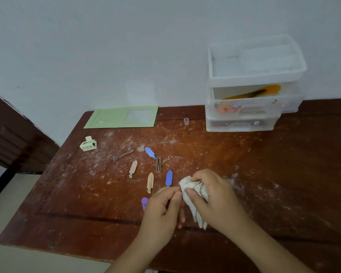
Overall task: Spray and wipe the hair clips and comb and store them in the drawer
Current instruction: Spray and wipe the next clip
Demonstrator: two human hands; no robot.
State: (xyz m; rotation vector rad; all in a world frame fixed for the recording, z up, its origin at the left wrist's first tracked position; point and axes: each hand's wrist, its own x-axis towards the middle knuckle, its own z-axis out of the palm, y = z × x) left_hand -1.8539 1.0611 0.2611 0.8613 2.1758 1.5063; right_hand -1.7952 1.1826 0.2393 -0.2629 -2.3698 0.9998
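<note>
**A:** What are the hands doing?

**B:** The right hand [215, 196] is clenched around a bunched white cloth [193, 196], stained dark in places, just above the wooden table [283, 174]. The left hand [163, 207] is curled beside it, thumb and forefinger pinching at the cloth's near edge. Something pinkish seems to show under that hand, but I cannot tell what it is.

**A:** Where are the hair clips?

**B:** Scattered on the table left of the hands. A blue clip [169, 178] lies just beside the cloth; a beige clip [150, 182] is next to it. Further back sit a tan clip [133, 168], a brown snap clip [158, 164], a second blue clip [150, 153] and a grey metal clip [123, 155]. A cream claw clip [88, 144] stands well apart, far left. A purple clip [144, 201] peeks out at the left hand's edge.

**A:** And the drawers?

**B:** A clear plastic drawer unit [252, 95] stands at the table's back right against the wall, its upper drawer showing something orange and black inside; I cannot tell if it is the comb.
</note>
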